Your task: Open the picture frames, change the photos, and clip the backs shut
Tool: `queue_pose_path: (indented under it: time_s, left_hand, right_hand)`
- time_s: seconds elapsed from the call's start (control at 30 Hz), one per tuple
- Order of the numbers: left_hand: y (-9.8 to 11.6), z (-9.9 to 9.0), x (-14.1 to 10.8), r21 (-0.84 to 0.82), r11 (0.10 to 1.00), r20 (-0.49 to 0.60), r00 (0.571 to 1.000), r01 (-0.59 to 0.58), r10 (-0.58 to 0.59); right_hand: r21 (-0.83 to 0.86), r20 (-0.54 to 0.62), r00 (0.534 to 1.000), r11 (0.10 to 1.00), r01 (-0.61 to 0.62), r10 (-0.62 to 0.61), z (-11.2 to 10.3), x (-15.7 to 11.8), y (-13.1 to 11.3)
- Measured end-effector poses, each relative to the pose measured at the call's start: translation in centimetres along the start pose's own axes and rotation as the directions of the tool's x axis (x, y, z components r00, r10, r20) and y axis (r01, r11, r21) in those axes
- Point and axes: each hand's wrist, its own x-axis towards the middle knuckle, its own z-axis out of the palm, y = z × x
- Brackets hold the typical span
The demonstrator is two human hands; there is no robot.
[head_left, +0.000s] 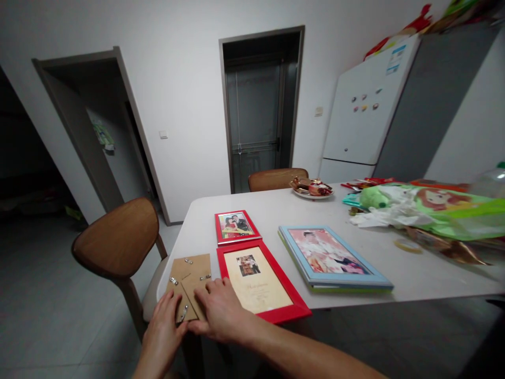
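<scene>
A brown backing board (pixel 191 271) with several metal clips lies at the near left corner of the white table. My left hand (pixel 163 321) grips its left and near edge, thumb toward the near edge. On its right side rests my right hand (pixel 221 310), fingers curled over the board and thumb at the near edge. Just right of it lies a large red frame (pixel 276 279) with a cream sheet and small photo. Behind that is a smaller red frame (pixel 235 226) with a photo of two people. Farther right, a blue frame (pixel 335 258) lies on a green-edged one.
On the right of the white table (pixel 272 205) are a green plastic bag (pixel 453 210), white tissue (pixel 394 208) and a tape roll (pixel 407 245). A plate of items (pixel 311 188) stands at the back. Wooden chairs (pixel 118 237) stand left and behind.
</scene>
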Motion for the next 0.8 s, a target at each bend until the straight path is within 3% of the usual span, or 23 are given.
queue_pose_path:
  time_s: [0.1,0.2,0.37,0.5,0.6,0.8]
  left_hand:
    - [-0.2,0.0,0.2,-0.053,0.999,-0.070,0.997,0.008,-0.011]
    - [0.8,-1.0,0.6,-0.125,0.992,-0.165,0.986,-0.025,0.004]
    - [6.0,-2.2,0.3,-0.256,0.950,-0.238,0.964,-0.179,0.118]
    - [11.1,-1.4,-0.5,-0.366,0.889,-0.168,0.959,-0.276,0.228]
    - [13.7,-0.5,-0.6,-0.415,0.863,-0.077,0.956,-0.288,0.282]
    - [15.3,0.2,-0.1,-0.388,0.882,0.084,0.942,-0.268,0.324]
  right_hand:
    - [0.052,-0.003,0.998,0.997,-0.055,0.055,0.7,0.5,-0.9]
    - [0.195,-0.031,0.995,0.976,-0.092,0.100,-0.2,0.4,-0.4]
    - [0.321,-0.192,0.975,0.946,-0.047,0.114,-3.7,-2.3,2.3]
    - [0.369,-0.161,0.963,0.918,-0.145,0.216,-6.2,-6.1,5.4]
    - [0.340,-0.115,0.944,0.905,-0.254,0.308,-7.3,-8.4,7.4]
    - [0.200,-0.143,0.946,0.945,-0.259,0.290,-6.9,-9.2,10.1]
